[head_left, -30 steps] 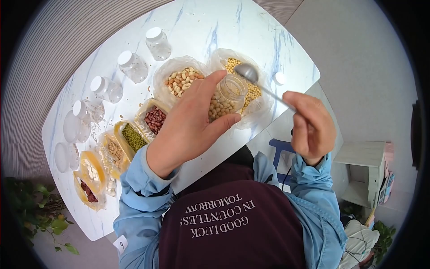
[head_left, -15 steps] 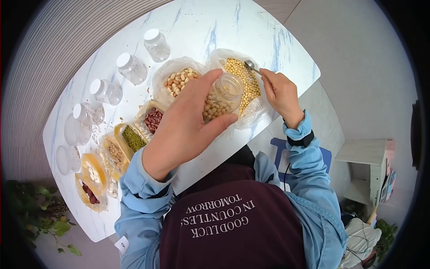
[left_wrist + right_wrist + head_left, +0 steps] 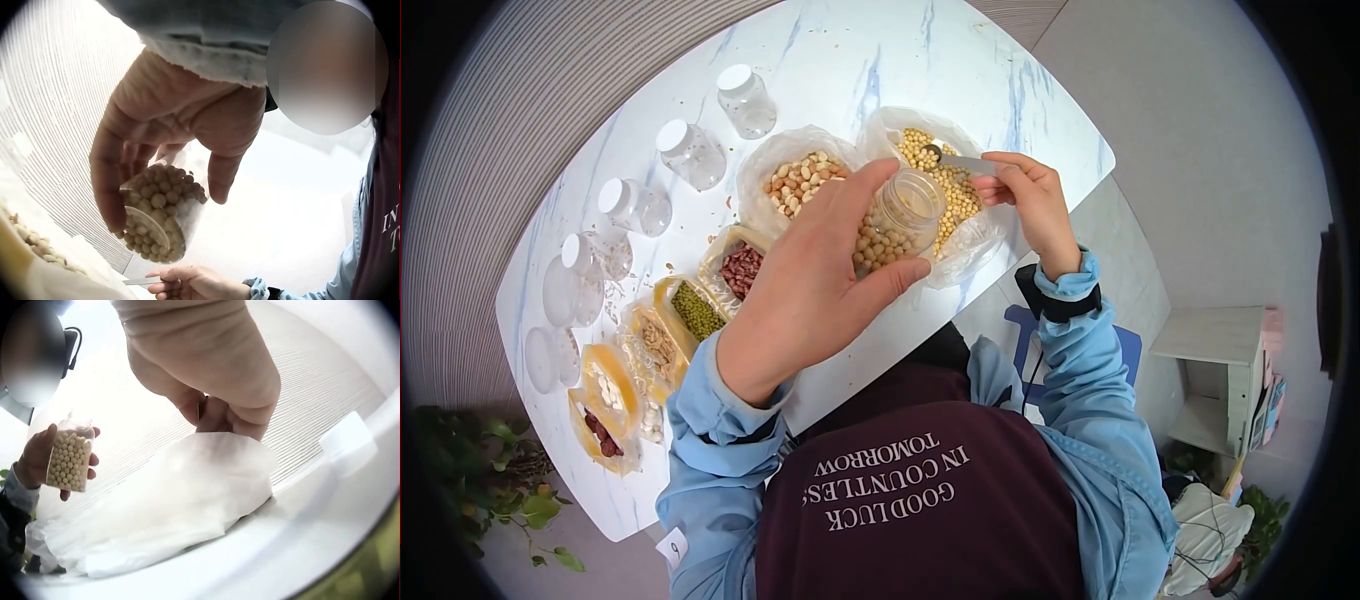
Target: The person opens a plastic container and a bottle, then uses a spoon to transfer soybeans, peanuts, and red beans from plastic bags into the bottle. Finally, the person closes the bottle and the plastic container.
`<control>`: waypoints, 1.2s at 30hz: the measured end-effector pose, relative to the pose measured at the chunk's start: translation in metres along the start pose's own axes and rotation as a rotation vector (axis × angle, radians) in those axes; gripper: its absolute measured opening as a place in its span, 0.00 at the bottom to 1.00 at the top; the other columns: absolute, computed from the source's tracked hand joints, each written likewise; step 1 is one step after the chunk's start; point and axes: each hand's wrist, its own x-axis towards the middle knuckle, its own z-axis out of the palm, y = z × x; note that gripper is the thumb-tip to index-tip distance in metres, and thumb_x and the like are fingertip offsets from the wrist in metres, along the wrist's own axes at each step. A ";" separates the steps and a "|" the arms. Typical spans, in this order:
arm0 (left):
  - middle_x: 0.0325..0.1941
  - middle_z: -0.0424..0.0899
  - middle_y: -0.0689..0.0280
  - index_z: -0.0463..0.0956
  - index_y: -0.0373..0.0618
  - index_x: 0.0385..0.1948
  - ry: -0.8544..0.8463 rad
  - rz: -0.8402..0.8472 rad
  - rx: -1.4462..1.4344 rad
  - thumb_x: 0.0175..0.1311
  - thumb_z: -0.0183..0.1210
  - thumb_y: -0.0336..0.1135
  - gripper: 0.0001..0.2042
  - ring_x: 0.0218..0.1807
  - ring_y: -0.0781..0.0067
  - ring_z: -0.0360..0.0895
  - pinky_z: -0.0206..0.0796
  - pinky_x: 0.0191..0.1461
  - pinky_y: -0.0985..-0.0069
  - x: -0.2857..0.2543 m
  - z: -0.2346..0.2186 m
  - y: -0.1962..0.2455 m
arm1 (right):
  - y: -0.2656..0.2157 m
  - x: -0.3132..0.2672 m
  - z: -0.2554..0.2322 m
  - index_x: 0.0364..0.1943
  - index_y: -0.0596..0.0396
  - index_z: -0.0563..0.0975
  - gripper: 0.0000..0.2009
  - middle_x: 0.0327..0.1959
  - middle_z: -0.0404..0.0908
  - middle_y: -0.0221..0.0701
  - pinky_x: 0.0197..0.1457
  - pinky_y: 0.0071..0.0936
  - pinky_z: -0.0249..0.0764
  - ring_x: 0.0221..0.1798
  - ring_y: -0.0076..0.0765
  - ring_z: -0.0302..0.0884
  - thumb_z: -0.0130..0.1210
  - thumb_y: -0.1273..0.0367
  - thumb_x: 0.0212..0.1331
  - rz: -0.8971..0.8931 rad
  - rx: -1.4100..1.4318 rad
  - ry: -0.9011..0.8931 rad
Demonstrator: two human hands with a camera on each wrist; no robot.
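Note:
My left hand [image 3: 815,275] grips a clear plastic jar [image 3: 908,212], uncapped and tilted, partly filled with soybeans [image 3: 156,197]. Thumb and fingers press its opposite sides in the left wrist view. Just right of the jar, my right hand [image 3: 1034,200] pinches the flat handle of a metal spoon [image 3: 965,162]. The spoon's bowl lies among loose soybeans [image 3: 956,190] in a thin plastic bag [image 3: 982,245]. Seen from the right wrist, the bag's white side [image 3: 181,481] hides the spoon's bowl.
A bag of peanuts [image 3: 800,182] sits left of the jar. Packets of red beans [image 3: 742,268], green beans [image 3: 698,310] and other dry foods line the table's near left. Several lidded clear jars [image 3: 746,103] stand along the far left, with two round lids [image 3: 541,359] nearby.
My right hand has moved away from the jar's mouth to the bag, taking the spoon down into the soybeans. The spoon's bowl then shifted slightly left. The left hand and jar stay nearly still.

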 end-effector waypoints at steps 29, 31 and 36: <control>0.49 0.73 0.47 0.60 0.33 0.59 -0.006 -0.029 -0.041 0.56 0.62 0.39 0.31 0.52 0.49 0.71 0.63 0.55 0.65 0.001 0.004 -0.002 | -0.100 -0.088 0.010 0.42 0.65 0.79 0.11 0.30 0.82 0.41 0.32 0.23 0.73 0.29 0.34 0.79 0.52 0.80 0.55 -0.980 -0.631 -0.198; 0.49 0.73 0.47 0.60 0.33 0.58 -0.002 -0.026 -0.038 0.56 0.62 0.38 0.31 0.52 0.49 0.71 0.63 0.55 0.65 0.001 0.004 -0.002 | -0.098 -0.088 0.010 0.40 0.65 0.80 0.11 0.29 0.82 0.39 0.31 0.24 0.73 0.29 0.37 0.79 0.52 0.81 0.53 -1.017 -0.666 -0.131; 0.49 0.72 0.47 0.60 0.33 0.59 0.003 -0.033 -0.037 0.56 0.62 0.38 0.31 0.53 0.49 0.71 0.63 0.56 0.65 0.000 0.004 -0.003 | -0.070 -0.061 0.013 0.41 0.62 0.80 0.11 0.27 0.82 0.38 0.31 0.24 0.73 0.29 0.34 0.79 0.53 0.79 0.54 -0.823 -0.574 0.089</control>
